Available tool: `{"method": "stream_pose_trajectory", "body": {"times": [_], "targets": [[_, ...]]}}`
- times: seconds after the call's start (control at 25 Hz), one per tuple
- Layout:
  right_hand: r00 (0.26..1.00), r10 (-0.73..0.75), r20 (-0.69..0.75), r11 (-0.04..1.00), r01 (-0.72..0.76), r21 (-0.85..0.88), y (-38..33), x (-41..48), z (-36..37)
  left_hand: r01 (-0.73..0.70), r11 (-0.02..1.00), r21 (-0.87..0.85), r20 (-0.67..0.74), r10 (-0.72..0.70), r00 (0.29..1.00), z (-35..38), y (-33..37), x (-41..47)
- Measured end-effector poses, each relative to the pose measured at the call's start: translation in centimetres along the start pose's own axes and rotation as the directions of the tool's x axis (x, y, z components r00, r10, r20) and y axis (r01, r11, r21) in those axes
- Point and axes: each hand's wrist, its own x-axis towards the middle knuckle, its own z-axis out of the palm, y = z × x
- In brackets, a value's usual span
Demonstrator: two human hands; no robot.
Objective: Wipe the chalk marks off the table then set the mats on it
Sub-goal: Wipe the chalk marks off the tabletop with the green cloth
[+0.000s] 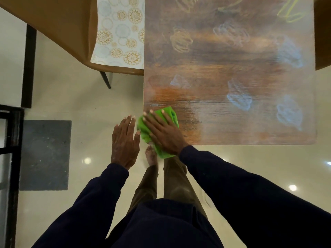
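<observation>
Wiping barely begun | right hand (162,134), fingers spread, presses green cloth (172,114) on surface (223,129), lower-left corner | left hand (125,140) flat, empty | chalk marks (288,113) mostly left to do | mats (118,33) upper left, not set yet

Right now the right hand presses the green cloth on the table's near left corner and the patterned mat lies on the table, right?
Not quite: the head view shows the patterned mat on the brown chair beside the table, not on it. The right hand does press the green cloth at that corner.
</observation>
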Motion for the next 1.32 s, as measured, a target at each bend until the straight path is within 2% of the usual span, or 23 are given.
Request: {"method": "stream_pose_trajectory", "body": {"times": [0.08,0.16,0.24,0.32,0.4,0.48,0.52,0.6,0.64,0.68,0.76,0.84,0.88,0.92,0.96,1.04,1.08,1.16,1.24,1.32], "targets": [[0.986,-0.161,0.043,0.987,0.16,0.023,2.9,-3.8,-0.3,-0.015,1.0,-0.002,0.01,0.015,1.0,0.0,0.0,0.4],[0.99,-0.126,0.071,0.992,0.126,0.002,6.7,-5.2,-1.5,-0.033,0.999,0.013,0.01,0.033,0.999,0.1,0.1,0.7],[0.996,0.089,-0.003,0.996,-0.089,0.006,8.4,-3.2,-2.7,-0.054,0.998,0.033,0.008,0.054,0.998,0.2,-0.1,0.9],[0.928,0.357,-0.111,0.934,-0.354,0.04,6.6,0.5,-3.0,-0.08,0.995,0.055,0.01,0.079,0.997,0.3,-0.1,0.8],[0.881,0.449,-0.147,0.894,-0.441,0.085,3.1,3.4,-2.3,-0.109,0.991,0.079,0.007,0.108,0.994,0.4,0.1,0.8],[0.946,0.312,-0.091,0.95,-0.311,0.032,0.1,3.0,-1.0,-0.141,0.984,0.109,0.015,0.141,0.99,0.3,0.2,0.8],[0.983,0.18,-0.045,0.984,-0.18,-0.004,-0.3,1.5,-0.3,-0.156,0.98,0.123,0.02,0.155,0.988,0.4,0.3,0.9],[0.999,-0.05,0.011,0.999,0.05,-0.002,0.9,-2.2,0.3,-0.174,0.975,0.137,0.027,0.172,0.985,0.5,0.2,1.2],[0.994,-0.107,0.018,0.994,0.107,-0.005,2.4,-3.8,0.0,-0.18,0.975,0.131,0.03,0.178,0.984,0.6,0.1,1.5],[0.995,-0.094,0.021,0.995,0.094,-0.012,4.2,-5.0,-0.4,-0.185,0.975,0.12,0.033,0.182,0.983,0.7,0.1,1.7],[0.994,0.104,-0.034,0.995,-0.104,-0.007,6.9,-5.3,-1.4,-0.19,0.978,0.087,0.035,0.187,0.982,1.0,0.4,2.1],[0.9,0.408,-0.155,0.913,-0.403,0.062,6.2,-2.3,-2.1,-0.177,0.983,0.049,0.027,0.176,0.984,1.2,0.9,3.0],[0.841,0.508,-0.184,0.861,-0.498,0.098,4.5,-0.1,-2.1,-0.159,0.987,0.032,0.014,0.158,0.987,1.2,1.2,3.3],[0.822,0.542,-0.178,0.841,-0.528,0.12,2.5,1.9,-1.9,-0.134,0.991,0.019,-0.007,0.134,0.991,1.2,1.3,3.6],[0.847,0.508,-0.158,0.861,-0.493,0.123,0.4,3.1,-1.4,-0.113,0.994,0.011,-0.031,0.114,0.993,1.1,1.5,3.8],[0.954,0.284,-0.098,0.958,-0.277,0.08,-2.5,2.6,0.1,-0.097,0.995,-0.001,-0.059,0.097,0.994,1.0,1.4,4.3],[0.985,0.156,-0.073,0.987,-0.153,0.049,-2.9,1.0,0.8,-0.096,0.995,-0.007,-0.061,0.096,0.994,1.0,1.2,4.5],[0.998,-0.008,-0.065,1.0,0.01,0.025,-1.7,-3.1,1.4,-0.103,0.994,-0.02,-0.054,0.102,0.993,1.0,1.0,4.7],[0.998,0.0,-0.057,0.999,0.002,0.039,1.6,-6.8,0.7,-0.118,0.992,-0.046,-0.034,0.117,0.993,1.1,1.3,4.8],[0.992,0.109,-0.06,0.994,-0.108,0.03,5.9,-9.2,-0.7,-0.152,0.986,-0.067,-0.003,0.152,0.988,1.6,2.0,5.2]]}}
